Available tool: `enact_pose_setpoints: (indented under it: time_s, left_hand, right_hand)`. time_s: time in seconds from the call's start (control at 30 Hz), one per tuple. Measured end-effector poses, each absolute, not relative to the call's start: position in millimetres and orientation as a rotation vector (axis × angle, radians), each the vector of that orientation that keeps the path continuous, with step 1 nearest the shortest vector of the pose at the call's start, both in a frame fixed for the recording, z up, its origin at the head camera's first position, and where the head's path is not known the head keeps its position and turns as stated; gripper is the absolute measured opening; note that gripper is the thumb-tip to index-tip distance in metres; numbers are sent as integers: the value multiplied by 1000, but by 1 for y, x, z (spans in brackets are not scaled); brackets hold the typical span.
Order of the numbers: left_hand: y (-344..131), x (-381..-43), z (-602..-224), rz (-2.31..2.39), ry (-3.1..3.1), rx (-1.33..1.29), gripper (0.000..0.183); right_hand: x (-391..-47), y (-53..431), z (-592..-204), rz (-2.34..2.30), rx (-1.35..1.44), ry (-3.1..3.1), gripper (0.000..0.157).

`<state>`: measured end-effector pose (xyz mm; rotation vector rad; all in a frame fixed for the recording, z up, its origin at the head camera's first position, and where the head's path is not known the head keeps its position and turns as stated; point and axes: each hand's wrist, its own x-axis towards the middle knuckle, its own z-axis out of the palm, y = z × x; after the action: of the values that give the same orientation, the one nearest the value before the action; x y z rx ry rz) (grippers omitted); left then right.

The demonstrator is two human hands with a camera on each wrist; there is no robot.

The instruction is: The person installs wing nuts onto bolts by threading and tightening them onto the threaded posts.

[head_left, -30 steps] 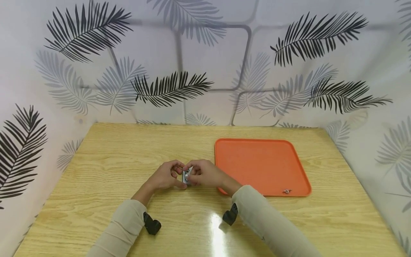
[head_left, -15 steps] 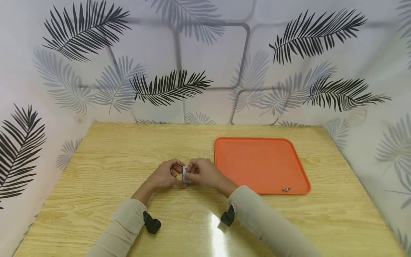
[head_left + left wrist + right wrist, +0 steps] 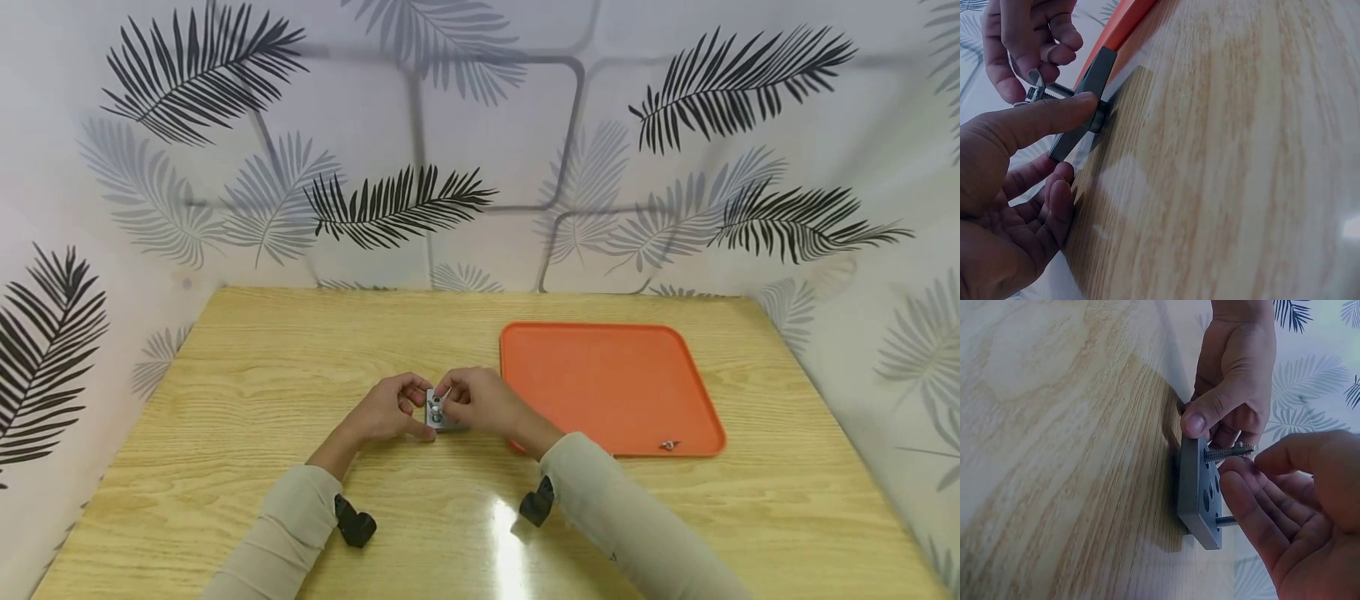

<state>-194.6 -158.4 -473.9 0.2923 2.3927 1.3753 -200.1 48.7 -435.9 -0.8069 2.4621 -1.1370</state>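
Observation:
A grey metal plate (image 3: 1192, 487) with holes has two threaded bolts standing out of it. My left hand (image 3: 390, 408) pinches the plate's edge, thumb on one side and fingers on the other. A small silver wing nut (image 3: 1036, 78) sits near the end of one bolt (image 3: 1219, 454). My right hand (image 3: 476, 402) is bent around this nut, its thumb (image 3: 1272, 459) and index finger right at the bolt's end with a gap between them. The second bolt (image 3: 1227, 521) stands bare at the plate's other end, beside my right fingers in the right wrist view.
An orange tray (image 3: 600, 375) lies to the right on the wooden table (image 3: 300, 333), partly behind my right forearm. Near its front edge rests a small metal piece (image 3: 670, 445). A leaf-patterned cloth (image 3: 480, 125) hangs behind the table.
My right thumb and fingers covered the wing nut half a second ago; now they have drawn slightly right, so the nut shows. My left hand keeps its hold on the plate.

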Motion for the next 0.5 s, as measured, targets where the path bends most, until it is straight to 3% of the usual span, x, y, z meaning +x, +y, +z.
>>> enact_pose_setpoints:
  time_s: [0.2,0.5]
  left_hand:
    - [-158,-195,-475,1364,2407,295,58]
    - [-158,-194,-473,1378,2396,280,59]
  right_hand:
    - [-200,48,-436,-1117,-856,2428,28]
    - [-194,45,-436,-1178,-711,2425,16]
